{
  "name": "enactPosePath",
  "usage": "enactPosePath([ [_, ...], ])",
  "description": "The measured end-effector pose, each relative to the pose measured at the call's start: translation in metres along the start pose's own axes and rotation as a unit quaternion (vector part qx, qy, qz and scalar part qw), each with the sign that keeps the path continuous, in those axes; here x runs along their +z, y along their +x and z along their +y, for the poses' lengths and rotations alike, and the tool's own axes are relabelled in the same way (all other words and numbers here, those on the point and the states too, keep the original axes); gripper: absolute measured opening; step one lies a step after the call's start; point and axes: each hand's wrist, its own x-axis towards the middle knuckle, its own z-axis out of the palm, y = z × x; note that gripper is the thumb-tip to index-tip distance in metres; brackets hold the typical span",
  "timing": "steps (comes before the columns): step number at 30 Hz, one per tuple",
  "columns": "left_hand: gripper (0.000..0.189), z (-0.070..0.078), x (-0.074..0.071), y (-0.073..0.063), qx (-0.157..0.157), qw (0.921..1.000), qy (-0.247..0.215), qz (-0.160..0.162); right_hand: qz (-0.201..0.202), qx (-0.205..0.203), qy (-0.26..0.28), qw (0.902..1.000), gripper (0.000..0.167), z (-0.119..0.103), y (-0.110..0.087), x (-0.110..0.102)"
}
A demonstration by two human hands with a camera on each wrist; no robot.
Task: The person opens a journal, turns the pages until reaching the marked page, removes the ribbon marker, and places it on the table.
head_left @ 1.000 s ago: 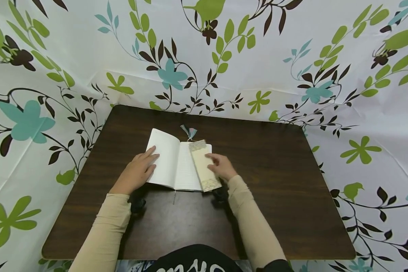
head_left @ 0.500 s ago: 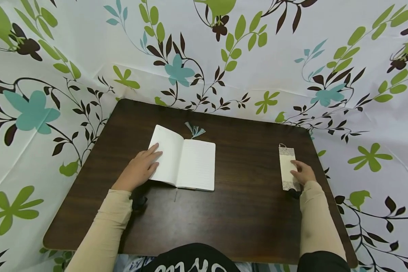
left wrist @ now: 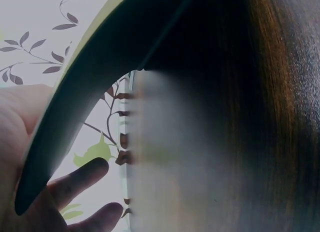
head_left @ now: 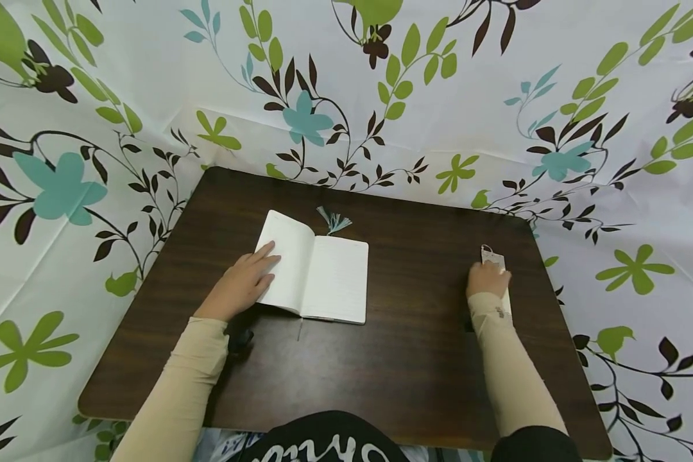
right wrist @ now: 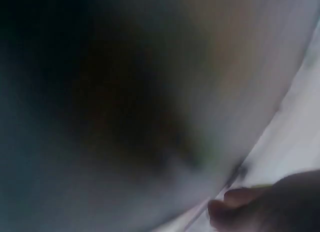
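White fabric (head_left: 468,96) beyond all the fingers, printed with green leaves, blue flowers and dark stems; below it, a dark wood-grain table (head_left: 416,372), dully shiny on the near side of the fingers. Under the right hand (head_left: 488,282), toward the table's right end: a pale, narrow bookmark (head_left: 493,258), patterned at the top, with a cord loop (head_left: 486,248) just past the knuckles and a lower strip beside the wrist. Well to the left of the right fingers, an open notebook (head_left: 337,276), faintly ruled on the right page, held at its left side by the left hand (head_left: 239,282): upper fingers spread on the page, two more below the cover in the left wrist view. Beyond those fingers, just past the far edge, a blue-grey tassel (head_left: 336,222); nearer than them, a thin ribbon (head_left: 299,330).

Largely hidden by the right hand: the bookmark's middle. Right fingertips bunched together in the right wrist view, badly blurred; whether pinching the bookmark or merely lying on it, cannot tell. Well behind both hands' fingers, cut off below, a black garment (head_left: 323,439) with white script, too incomplete to read.
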Motion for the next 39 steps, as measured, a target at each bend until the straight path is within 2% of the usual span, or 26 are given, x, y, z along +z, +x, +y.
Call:
enactPosePath([
  [2, 0.047, 0.000, 0.000, 0.000, -0.002, 1.0000, -0.002, -0.004, 0.053, -0.050, 0.035, 0.9967, 0.024, -0.043, -0.008, 0.000],
  [3, 0.047, 0.000, -0.001, 0.000, -0.003, 1.0000, -0.003, -0.006, 0.071, -0.086, 0.057, 0.9921, 0.027, -0.064, -0.012, 0.000],
  [5, 0.048, 0.000, -0.001, 0.000, -0.004, 1.0000, -0.003, -0.008, 0.077, -0.160, 0.118, 0.9769, 0.036, -0.105, -0.022, -0.003],
  [6, 0.048, -0.001, -0.001, -0.001, -0.004, 1.0000, -0.002, -0.008, 0.060, -0.192, 0.154, 0.9675, 0.044, -0.123, -0.028, -0.006],
  [8, 0.048, -0.001, -0.002, -0.002, -0.007, 0.9999, -0.001, -0.009, 0.014, -0.250, 0.221, 0.9425, 0.056, -0.154, -0.037, -0.008],
  [10, 0.048, -0.002, -0.003, -0.003, -0.007, 0.9999, -0.003, -0.010, -0.044, -0.280, 0.268, 0.9210, 0.073, -0.175, -0.044, -0.010],
  [12, 0.048, -0.001, -0.003, -0.003, -0.005, 0.9999, -0.004, -0.011, -0.080, -0.286, 0.278, 0.9136, 0.088, -0.187, -0.050, -0.012],
  [15, 0.047, -0.001, -0.003, -0.003, 0.001, 0.9999, -0.006, -0.014, -0.090, -0.286, 0.258, 0.9186, 0.101, -0.195, -0.053, -0.013],
  [17, 0.047, -0.001, -0.004, -0.002, 0.004, 0.9999, -0.006, -0.014, -0.082, -0.285, 0.246, 0.9230, 0.102, -0.197, -0.054, -0.013],
  [23, 0.047, -0.002, -0.004, -0.002, 0.007, 0.9999, -0.005, -0.013, -0.064, -0.286, 0.248, 0.9232, 0.099, -0.198, -0.054, -0.010],
  [27, 0.047, -0.001, -0.004, -0.002, 0.009, 0.9999, -0.003, -0.014, -0.003, -0.270, 0.257, 0.9278, 0.107, -0.204, -0.054, -0.003],
  [30, 0.047, 0.000, -0.005, -0.001, 0.008, 0.9998, -0.003, -0.016, 0.054, -0.240, 0.273, 0.9300, 0.124, -0.212, -0.056, -0.003],
  [31, 0.047, 0.000, -0.004, -0.001, 0.007, 0.9998, -0.003, -0.016, 0.064, -0.228, 0.288, 0.9277, 0.129, -0.216, -0.057, -0.004],
  [33, 0.047, 0.001, -0.004, -0.001, 0.006, 0.9998, -0.005, -0.016, 0.066, -0.216, 0.340, 0.9127, 0.134, -0.223, -0.060, -0.009],
  [34, 0.046, 0.002, -0.004, -0.001, 0.006, 0.9998, -0.006, -0.016, 0.054, -0.215, 0.369, 0.9025, 0.134, -0.227, -0.063, -0.011],
  [36, 0.046, 0.003, -0.004, 0.000, 0.006, 0.9998, -0.013, -0.015, 0.015, -0.230, 0.435, 0.8707, 0.129, -0.236, -0.068, -0.017],
  [39, 0.049, 0.004, -0.004, 0.001, -0.001, 0.9994, -0.032, -0.013, -0.067, -0.278, 0.510, 0.8114, 0.115, -0.251, -0.077, -0.024],
])
